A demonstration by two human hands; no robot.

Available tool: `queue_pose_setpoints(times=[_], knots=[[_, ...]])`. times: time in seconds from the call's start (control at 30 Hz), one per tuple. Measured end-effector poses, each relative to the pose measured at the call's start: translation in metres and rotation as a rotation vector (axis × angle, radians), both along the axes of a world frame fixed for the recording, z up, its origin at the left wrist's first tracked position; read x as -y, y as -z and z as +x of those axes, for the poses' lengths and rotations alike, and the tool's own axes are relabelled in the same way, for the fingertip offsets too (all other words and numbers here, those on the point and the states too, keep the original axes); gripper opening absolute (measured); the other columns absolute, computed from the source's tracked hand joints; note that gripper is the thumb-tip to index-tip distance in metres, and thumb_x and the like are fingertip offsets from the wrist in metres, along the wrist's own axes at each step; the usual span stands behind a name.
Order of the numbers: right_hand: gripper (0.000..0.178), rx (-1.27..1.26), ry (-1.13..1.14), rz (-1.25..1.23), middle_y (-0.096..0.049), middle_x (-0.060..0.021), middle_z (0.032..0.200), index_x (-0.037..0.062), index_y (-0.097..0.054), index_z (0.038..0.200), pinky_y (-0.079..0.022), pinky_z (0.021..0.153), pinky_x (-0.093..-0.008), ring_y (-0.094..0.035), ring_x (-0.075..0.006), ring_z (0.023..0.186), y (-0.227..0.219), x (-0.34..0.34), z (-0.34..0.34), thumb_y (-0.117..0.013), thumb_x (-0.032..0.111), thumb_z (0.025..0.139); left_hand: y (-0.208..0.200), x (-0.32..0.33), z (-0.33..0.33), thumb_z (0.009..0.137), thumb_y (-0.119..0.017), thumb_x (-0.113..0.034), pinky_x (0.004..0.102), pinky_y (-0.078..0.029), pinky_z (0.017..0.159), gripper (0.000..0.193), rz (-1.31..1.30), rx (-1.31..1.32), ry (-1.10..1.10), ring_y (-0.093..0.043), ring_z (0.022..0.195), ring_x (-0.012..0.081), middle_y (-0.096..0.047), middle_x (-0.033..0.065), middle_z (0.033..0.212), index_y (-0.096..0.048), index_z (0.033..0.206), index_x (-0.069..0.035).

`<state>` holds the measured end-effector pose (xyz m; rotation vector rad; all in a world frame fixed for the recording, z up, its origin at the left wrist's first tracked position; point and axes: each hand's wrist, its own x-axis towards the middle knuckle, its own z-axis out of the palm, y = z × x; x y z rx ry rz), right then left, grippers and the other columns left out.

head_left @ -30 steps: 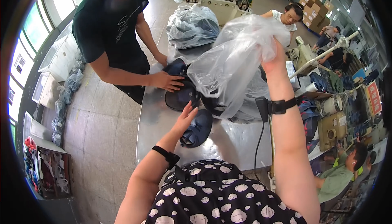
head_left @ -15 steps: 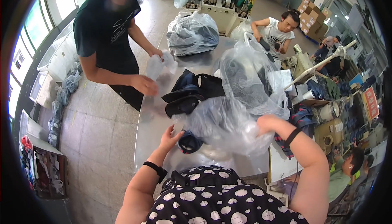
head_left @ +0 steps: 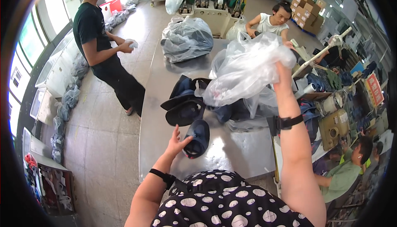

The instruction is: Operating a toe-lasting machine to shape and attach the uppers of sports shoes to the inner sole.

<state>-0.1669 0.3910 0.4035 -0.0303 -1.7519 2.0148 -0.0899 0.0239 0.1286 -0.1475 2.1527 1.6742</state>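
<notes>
A dark blue shoe upper (head_left: pixel 198 138) lies on the metal table close in front of me. Beside its left edge, my left hand (head_left: pixel 178 145) has its fingers spread; whether the thumb touches the upper I cannot tell. Several more dark blue and black uppers (head_left: pixel 184 112) are bunched just beyond it. My right arm is stretched forward, and my right hand (head_left: pixel 283 73) grips a clear plastic bag (head_left: pixel 244 72) raised over the table. The bag hides part of the dark pieces under it.
A filled clear bag (head_left: pixel 187 40) stands on the far part of the metal table (head_left: pixel 159 152). A person in dark clothes (head_left: pixel 93 36) stands beyond the left edge, and another in white (head_left: pixel 271 22) sits at the far right. A pale pole (head_left: pixel 320 53) slants along the right side.
My right hand has carried the plastic bag forward and up, uncovering the near upper. My left hand stays beside that upper. The person in dark clothes has stepped back from the table.
</notes>
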Motion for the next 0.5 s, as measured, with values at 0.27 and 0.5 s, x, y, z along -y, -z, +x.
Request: queue_pose_setpoints(times=[0.27,0.5], knots=[[0.033,-0.159,-0.394,0.851,-0.067,-0.0138,0.098,0.0041,-0.06,0.113,-0.049,0.087,-0.0367,-0.064,-0.028,0.094,0.096,0.107,0.059,-0.059,0.024,0.087,-0.062,-0.027,-0.011,0.071,-0.083,-0.027,0.0427,-0.045,0.097,0.102,0.643,-0.507,0.324,-0.039,0.132,0.0283,-0.03,0.0161,0.149,-0.019,0.149,-0.012],[0.042,0.491,-0.498,0.889,-0.062,-0.018,0.117,0.0064,-0.057,0.122,-0.041,0.097,-0.0397,-0.058,-0.0325,0.11,0.157,0.163,0.116,-0.064,0.023,0.083,-0.063,-0.027,0.007,0.086,-0.069,-0.018,0.032,-0.053,0.085,0.033,1.023,0.332,0.177,-0.063,0.098,0.0176,-0.064,0.0079,0.112,-0.061,0.115,-0.004]])
